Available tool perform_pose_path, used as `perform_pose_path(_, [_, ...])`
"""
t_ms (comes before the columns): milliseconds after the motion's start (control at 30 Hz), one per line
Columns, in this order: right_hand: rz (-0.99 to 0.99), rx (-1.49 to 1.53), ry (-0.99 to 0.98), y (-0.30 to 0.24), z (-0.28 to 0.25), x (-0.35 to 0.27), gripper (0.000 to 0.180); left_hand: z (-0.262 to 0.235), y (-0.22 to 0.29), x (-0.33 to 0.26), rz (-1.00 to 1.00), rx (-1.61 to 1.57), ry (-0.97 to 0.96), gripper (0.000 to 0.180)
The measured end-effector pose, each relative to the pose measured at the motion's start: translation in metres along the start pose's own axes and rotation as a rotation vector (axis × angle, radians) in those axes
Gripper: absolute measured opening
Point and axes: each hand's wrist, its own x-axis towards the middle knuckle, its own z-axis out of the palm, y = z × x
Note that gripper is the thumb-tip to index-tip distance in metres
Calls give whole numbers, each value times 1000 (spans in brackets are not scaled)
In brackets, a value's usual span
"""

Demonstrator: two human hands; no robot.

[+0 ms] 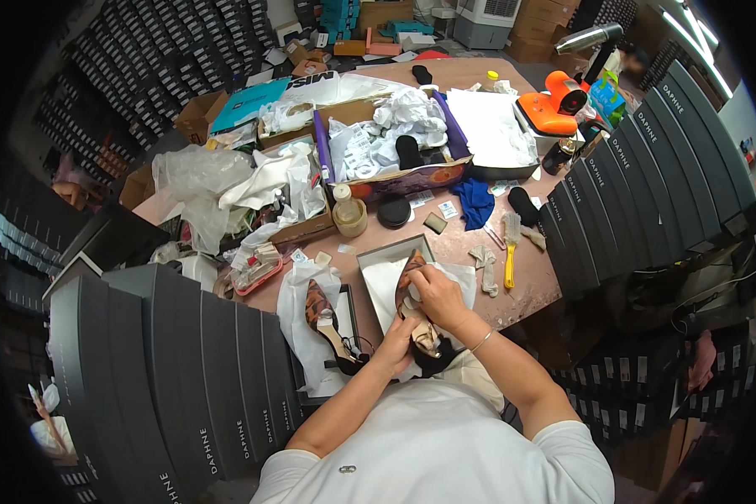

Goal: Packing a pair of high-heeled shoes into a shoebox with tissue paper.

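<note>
A pointed shoe (410,265) with a brown-and-black patterned toe is held over an open shoebox (370,270) lined with white paper. My left hand (397,343) grips it from below near the middle. The fingers of my right hand (437,296) are closed at the shoe's opening; whether they pinch anything inside is hidden. A matching shoe (317,307) lies to the left on white tissue paper (292,323), its toe pointing away from me and its dark heel part near my left forearm. More white paper sticks out at the right of the shoebox.
Stacks of dark shoeboxes (218,361) (638,168) flank me. A yellow-handled brush (510,262), a blue cloth (475,204), a round black tin (394,211) and a glue-coloured bottle (344,206) sit on the table. Behind them stands a purple carton (412,178) of crumpled paper.
</note>
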Motion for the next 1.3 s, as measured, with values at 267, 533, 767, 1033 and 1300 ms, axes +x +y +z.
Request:
perform_pose_path(267, [-70, -10, 4, -3, 11, -17, 22, -2, -11, -10, 145, 62, 47, 50])
perform_pose_path(533, [283, 632, 2, 10, 21, -10, 93, 3, -8, -31, 141, 190, 2, 60])
perform_pose_path(767, [198, 418, -4, 11, 13, 21, 72, -10, 11, -13, 65, 48, 18, 44])
perform_pose_path(1033, [323, 743, -113, 8, -51, -62, 43, -5, 67, -17, 354, 301, 13, 37])
perform_pose_path(1300, [107, 376, -19, -30, -21, -95, 67, -1, 49, 2, 107, 93, -57, 36])
